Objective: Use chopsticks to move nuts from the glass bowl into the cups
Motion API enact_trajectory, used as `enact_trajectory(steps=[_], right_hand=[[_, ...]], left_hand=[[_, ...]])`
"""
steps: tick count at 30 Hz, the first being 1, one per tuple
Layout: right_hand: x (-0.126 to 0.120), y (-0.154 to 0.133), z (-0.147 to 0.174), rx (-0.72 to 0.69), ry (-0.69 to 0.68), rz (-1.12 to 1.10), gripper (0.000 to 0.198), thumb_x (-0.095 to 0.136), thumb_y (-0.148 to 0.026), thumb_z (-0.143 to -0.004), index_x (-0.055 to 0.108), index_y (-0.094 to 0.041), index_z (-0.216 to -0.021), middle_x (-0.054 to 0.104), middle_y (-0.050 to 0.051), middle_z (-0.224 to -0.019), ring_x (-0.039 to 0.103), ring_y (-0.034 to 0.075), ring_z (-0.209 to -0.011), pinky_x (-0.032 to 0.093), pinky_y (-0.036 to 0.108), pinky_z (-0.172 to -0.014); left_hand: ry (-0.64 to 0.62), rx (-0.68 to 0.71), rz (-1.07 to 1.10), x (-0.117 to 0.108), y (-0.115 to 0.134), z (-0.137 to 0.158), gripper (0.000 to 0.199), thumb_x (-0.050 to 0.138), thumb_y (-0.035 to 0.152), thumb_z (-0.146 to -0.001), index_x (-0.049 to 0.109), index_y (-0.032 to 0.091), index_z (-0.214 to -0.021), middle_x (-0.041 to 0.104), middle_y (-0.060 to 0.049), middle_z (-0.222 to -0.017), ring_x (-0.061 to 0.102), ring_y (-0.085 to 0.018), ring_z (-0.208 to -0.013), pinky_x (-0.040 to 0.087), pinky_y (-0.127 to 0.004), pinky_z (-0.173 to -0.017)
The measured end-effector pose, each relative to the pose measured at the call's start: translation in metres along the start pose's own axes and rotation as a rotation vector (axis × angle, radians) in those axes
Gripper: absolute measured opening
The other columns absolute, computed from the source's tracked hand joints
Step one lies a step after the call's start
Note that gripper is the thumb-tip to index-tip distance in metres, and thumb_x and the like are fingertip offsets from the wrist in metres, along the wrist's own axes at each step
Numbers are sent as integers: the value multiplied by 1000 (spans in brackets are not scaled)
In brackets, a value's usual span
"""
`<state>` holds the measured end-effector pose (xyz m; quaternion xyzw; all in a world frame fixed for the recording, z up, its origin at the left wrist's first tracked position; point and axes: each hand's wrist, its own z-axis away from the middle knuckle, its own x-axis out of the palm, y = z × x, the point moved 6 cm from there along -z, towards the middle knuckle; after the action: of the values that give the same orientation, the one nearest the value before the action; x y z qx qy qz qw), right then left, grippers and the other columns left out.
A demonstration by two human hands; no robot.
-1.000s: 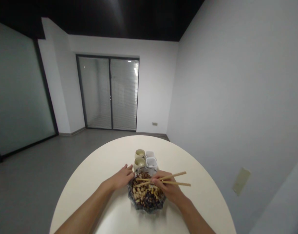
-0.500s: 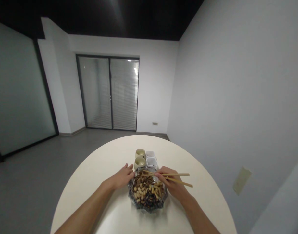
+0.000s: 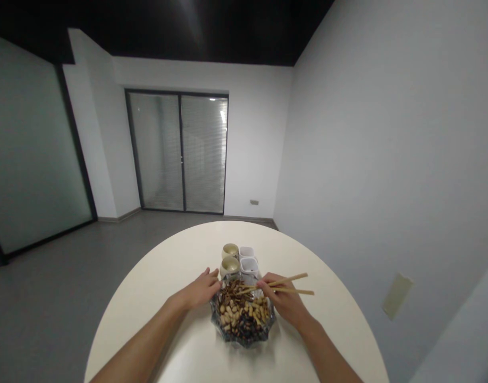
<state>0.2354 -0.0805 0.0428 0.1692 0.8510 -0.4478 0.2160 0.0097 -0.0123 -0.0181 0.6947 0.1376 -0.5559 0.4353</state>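
Note:
My right hand [image 3: 283, 299] grips a pair of wooden chopsticks [image 3: 294, 291] at the right rim of a scalloped glass dish [image 3: 244, 343]. The chopstick tips reach into a heap of thin brown pieces [image 3: 233, 291] at the dish's back left. Pistachio-like nuts [image 3: 230, 315], yellowish peanuts in shells [image 3: 258, 308] and dark seeds or beans [image 3: 247, 325] fill other parts of the dish. My left hand [image 3: 202, 290] lies with spread fingers at the dish's left rim, thumb against or close to the glass. It holds nothing.
Behind the dish stand two beige cups [image 3: 230, 266] and two small white square containers [image 3: 249, 265], close together. All of it rests on a round cream table [image 3: 164, 276]. A white wall [image 3: 371, 159] runs along the right side.
The chopsticks have turned in my right hand, and their tips have shifted lower and slightly right within the brown pieces. My left hand stays at the rim.

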Motion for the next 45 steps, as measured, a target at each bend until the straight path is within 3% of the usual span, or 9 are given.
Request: enact_trajectory(steps=[6,13,20,26,34,40,45], right_hand=[[-3,-5,0,-38,36,1,34,55,-43,-96,68,-20,-74,64,1,-69,59,16,-66,43,25,-60],[2,-14,1,-95,-95,33,26,57,-41,-97,73,-23,-87,70,2,-80,64,17,-76,46,26,-69],[0,-8,1,-95,-73,99,32,55,-44,-98,73,-22,-83,69,2,-75,62,18,-70,44,26,-64],[-2,-5,1,-80,-52,88,32,55,-42,-98,70,-21,-79,69,2,-74,62,16,-69,44,25,-64],[-9,-2,2,-80,34,89,33,54,-41,-98,72,-21,-79,69,2,-71,62,16,-66,45,25,-63],[-17,-2,2,-56,152,19,36,54,-45,-96,73,-20,-78,68,3,-67,62,17,-63,47,26,-60],[-20,0,2,-47,227,0,38,54,-47,-96,73,-20,-77,68,4,-66,62,19,-64,48,28,-61]], left_hand=[[-10,-23,2,-2,2,1,57,17,45,-103,66,18,-117,43,-8,-152,20,-27,-148,2,-45,-121],[-29,-34,-23,-5,7,4,56,18,41,-103,66,16,-117,46,-10,-149,19,-28,-148,4,-46,-121],[-15,-48,-1,2,-3,-2,58,17,46,-102,62,17,-124,44,-9,-151,18,-30,-148,6,-49,-121],[4,27,-18,9,-12,-5,59,15,50,-103,62,23,-126,53,-6,-144,21,-28,-147,2,-47,-121],[0,33,-12,10,-10,-6,58,13,47,-104,58,20,-130,46,-6,-150,20,-25,-148,2,-45,-121],[0,-52,-2,9,-13,-5,61,15,50,-102,62,18,-125,42,-8,-152,17,-27,-148,4,-45,-121],[-16,-5,-6,9,-11,-5,62,12,49,-103,62,19,-124,43,-8,-152,17,-25,-149,0,-44,-121]])
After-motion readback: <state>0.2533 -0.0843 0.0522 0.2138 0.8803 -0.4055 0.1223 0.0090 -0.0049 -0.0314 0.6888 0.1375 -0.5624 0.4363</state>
